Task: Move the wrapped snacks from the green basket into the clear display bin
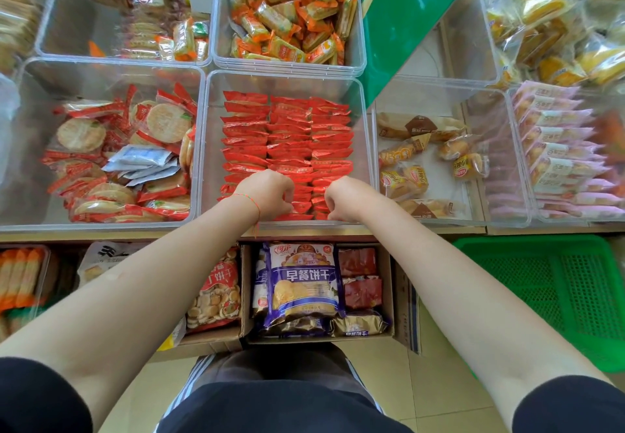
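both hands down in the clear bin (367, 148), front edge, right among the red snacks (287, 141). left hand (269, 194) curled, fingertips pinching into the packs of the front row. right hand (343, 199) curled too, knuckles up, tips buried in the same row; looks like a pinch on a pack, but the tips are hidden so can't tell for sure. snacks standing on edge in three neat cols, filling the bin back to front. green basket (554, 297) on the floor to the right, below the counter, well apart from both hands, mesh bottom showing, no packs seen in the visible part. looks like the placing/tidying step: last packs getting tucked and squared into the front row, not a fresh pickup. task prob near done, judging by the bare basket and the full bin. next: let go, draw both hands up without dragging a pack out, check the basket's far corner (cut off by the frame edge) for leftovers. risk: front row leaning on the bin wall, could flop fwd once let go.
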`<state>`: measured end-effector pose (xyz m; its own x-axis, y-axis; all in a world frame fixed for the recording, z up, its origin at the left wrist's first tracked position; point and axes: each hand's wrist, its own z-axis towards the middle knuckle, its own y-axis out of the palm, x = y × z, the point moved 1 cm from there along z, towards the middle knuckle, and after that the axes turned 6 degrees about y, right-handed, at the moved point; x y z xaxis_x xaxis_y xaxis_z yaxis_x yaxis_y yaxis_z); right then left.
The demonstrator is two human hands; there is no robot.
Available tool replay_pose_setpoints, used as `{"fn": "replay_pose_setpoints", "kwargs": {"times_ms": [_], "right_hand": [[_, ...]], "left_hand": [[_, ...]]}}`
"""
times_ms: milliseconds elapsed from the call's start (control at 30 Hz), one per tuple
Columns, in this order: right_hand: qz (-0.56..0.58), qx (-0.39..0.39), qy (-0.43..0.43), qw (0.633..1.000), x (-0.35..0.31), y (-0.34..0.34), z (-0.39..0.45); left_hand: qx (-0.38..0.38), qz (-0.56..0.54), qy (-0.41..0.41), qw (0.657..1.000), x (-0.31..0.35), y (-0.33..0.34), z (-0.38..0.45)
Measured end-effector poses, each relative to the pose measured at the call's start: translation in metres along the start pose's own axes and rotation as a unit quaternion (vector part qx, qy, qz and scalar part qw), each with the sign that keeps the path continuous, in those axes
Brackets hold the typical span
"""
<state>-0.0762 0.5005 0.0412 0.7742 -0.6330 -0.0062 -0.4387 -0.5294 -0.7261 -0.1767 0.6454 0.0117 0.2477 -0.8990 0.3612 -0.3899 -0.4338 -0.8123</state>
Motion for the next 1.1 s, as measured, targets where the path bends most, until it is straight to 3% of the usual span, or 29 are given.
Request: {"fn": "replay_pose_setpoints", "kwargs": {"times_ms": [100, 167, 200, 267, 400, 467, 633, 800, 933, 1100], "right_hand": [[0.044, 0.026, 0.014, 0.999, 0.008, -0.005, 0.005], [0.086, 0.123, 0.029, 0.988, 0.014, -0.009, 0.012], [0.100, 0.175, 0.036, 0.979, 0.014, -0.009, 0.018], [0.110, 0.217, 0.040, 0.969, 0.011, -0.004, 0.031], [0.107, 0.169, 0.069, 0.977, 0.005, 0.006, 0.048], [0.089, 0.184, 0.078, 0.976, 0.004, 0.007, 0.049], [0.069, 0.315, 0.084, 0.943, 0.007, -0.012, 0.051], [0.116, 0.217, 0.083, 0.966, 0.006, 0.004, 0.071], [0.109, 0.194, 0.113, 0.969, 0.002, 0.029, 0.071], [0.150, 0.183, 0.108, 0.966, -0.002, 0.011, 0.071]], "left_hand": [[0.104, -0.035, -0.003, 0.994, 0.000, -0.005, -0.001], [0.209, -0.021, -0.010, 0.978, -0.005, -0.007, 0.000], [0.226, -0.002, -0.017, 0.974, -0.008, -0.006, 0.001], [0.177, 0.035, -0.036, 0.983, -0.014, -0.004, 0.005], [0.080, 0.079, -0.034, 0.993, -0.020, 0.003, 0.010], [0.090, 0.091, -0.025, 0.991, -0.022, 0.005, 0.005], [0.165, 0.084, -0.003, 0.983, -0.028, -0.002, 0.005], [0.136, 0.075, -0.033, 0.987, -0.029, 0.001, 0.013], [0.091, 0.077, -0.061, 0.991, -0.035, 0.011, 0.015], [0.085, 0.043, -0.052, 0.994, -0.035, 0.002, 0.016]]}}
